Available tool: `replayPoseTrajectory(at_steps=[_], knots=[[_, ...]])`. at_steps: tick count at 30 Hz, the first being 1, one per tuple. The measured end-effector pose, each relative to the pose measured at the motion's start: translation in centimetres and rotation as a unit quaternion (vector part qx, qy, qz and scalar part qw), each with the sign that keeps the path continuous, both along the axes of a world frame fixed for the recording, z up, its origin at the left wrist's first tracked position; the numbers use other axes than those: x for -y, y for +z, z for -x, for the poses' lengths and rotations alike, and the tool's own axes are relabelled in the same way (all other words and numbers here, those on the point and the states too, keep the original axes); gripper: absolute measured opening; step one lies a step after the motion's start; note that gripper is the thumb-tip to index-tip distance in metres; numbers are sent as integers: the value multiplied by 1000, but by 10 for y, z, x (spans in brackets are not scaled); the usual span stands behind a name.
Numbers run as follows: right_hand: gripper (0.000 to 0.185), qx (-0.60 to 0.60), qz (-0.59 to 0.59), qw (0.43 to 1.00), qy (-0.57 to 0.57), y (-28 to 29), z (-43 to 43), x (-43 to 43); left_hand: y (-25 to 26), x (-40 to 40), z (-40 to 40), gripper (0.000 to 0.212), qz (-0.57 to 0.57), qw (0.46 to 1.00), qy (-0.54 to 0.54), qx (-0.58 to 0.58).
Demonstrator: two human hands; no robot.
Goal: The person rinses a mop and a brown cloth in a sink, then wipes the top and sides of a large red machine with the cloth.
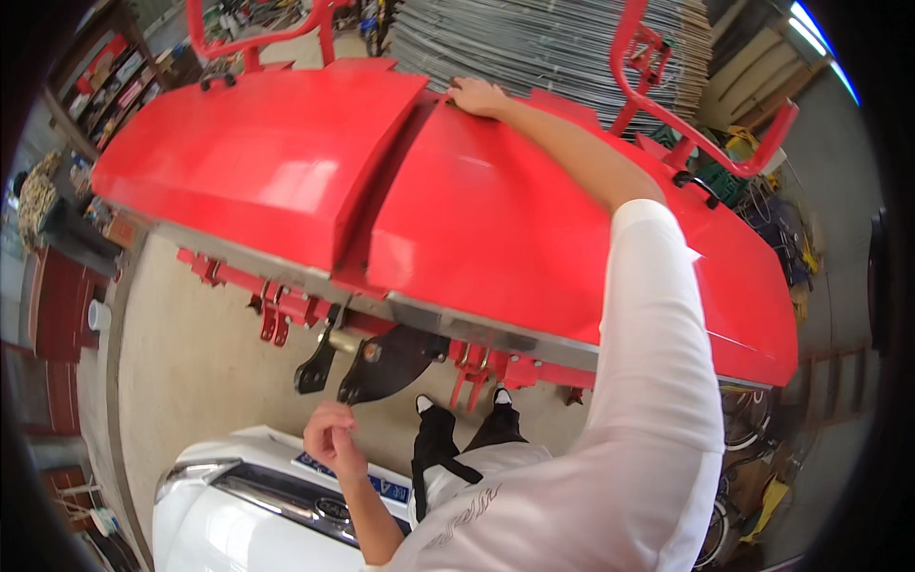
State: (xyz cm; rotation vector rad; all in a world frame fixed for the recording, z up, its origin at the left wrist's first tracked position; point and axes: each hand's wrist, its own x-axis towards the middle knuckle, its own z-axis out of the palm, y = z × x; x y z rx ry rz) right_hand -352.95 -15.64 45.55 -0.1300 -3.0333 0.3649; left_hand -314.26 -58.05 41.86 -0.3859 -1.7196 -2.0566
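A wide red sheet-metal cover (472,236) of a machine spans the view, with a long dark slot (382,189) across its middle. On its far edge, just right of the slot, lies my right hand (477,97); something dark shows under its fingers, and its exact hold is hidden. My left hand (333,440) is held low with curled fingers and nothing visible in it. Just beyond it, a black metal hitch plate (389,365) sticks out below the cover; whether they touch is unclear. Red brackets (293,306) are fixed along a bar beneath the near edge.
Close behind my left hand stands the front of a white car (250,525). Red tube frames (715,143) rise at the cover's far side, before a stack of long metal rods (529,50). Shelves (118,93) stand far left; a bicycle wheel (747,422) is at right.
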Motion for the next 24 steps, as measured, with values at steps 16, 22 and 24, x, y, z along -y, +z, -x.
replayPoseTrajectory(at_steps=[16, 22, 24], knots=[[52, -48, 17, 959, 280, 51, -205, 130, 46, -59, 80, 8, 8, 962, -265, -68], [47, -70, -8, 987, 142, 35, -110, 84, 52, -44, 78, 9, 34, 971, -227, -60], [47, -56, -19, 987, 147, 36, -74, 90, 54, -31, 72, 9, 26, 980, -182, -71]])
